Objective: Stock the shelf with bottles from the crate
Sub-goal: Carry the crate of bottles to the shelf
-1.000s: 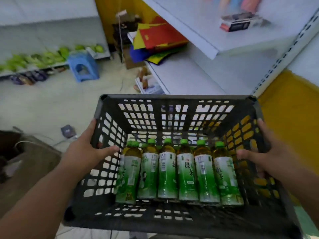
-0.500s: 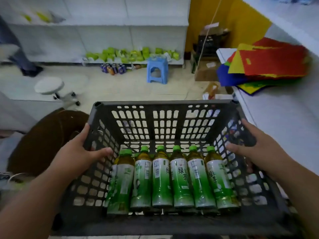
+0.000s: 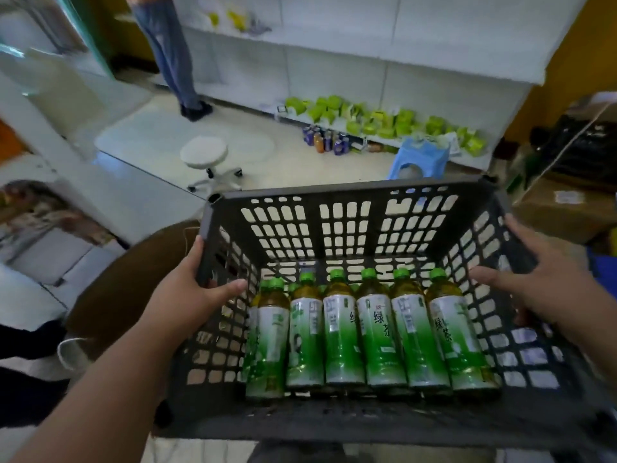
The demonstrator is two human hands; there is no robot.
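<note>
- Left hand [image 3: 190, 295] grips the left wall of the crate [image 3: 350, 198] near its far corner — thumb hooked over the rim to the inside, fingers wrapped outside the lattice.
- Right hand [image 3: 537, 289] mirrors it on the right wall: thumb pointing inward over the rim, fingers spread along the outside. The hands sit well apart, the crate's whole width between them.
- Reason for the grip, as I read it: a two-sided clamp carries the crate in the air, since floor shows through its lattice, and keeps the load balanced.
- Bottles [image 3: 364, 335] lie between the hands and nearer the body — a tight row of green-capped tea bottles, caps pointing away from the person, bases against the near wall. At least one more sits partly hidden behind the leftmost.
- They look slid to the near side, probably because the crate tips toward the carrier. Packed side by side, they're unlikely to roll.
- Neither hand touches a bottle; the left thumb is just beside the leftmost cap.
- Beyond the far wall: blue stool [image 3: 419, 158] on the floor, white swivel stool [image 3: 207, 162] ahead-left.
- Further out, a white shelf unit [image 3: 367, 61] with green packs [image 3: 377, 118] on its bottom level and cans [image 3: 325, 142] on the floor before it.
- Another person's legs [image 3: 173, 51] stand far ahead-left.
- Judgement: transport stage — no bottle stocked from this load yet.
</note>
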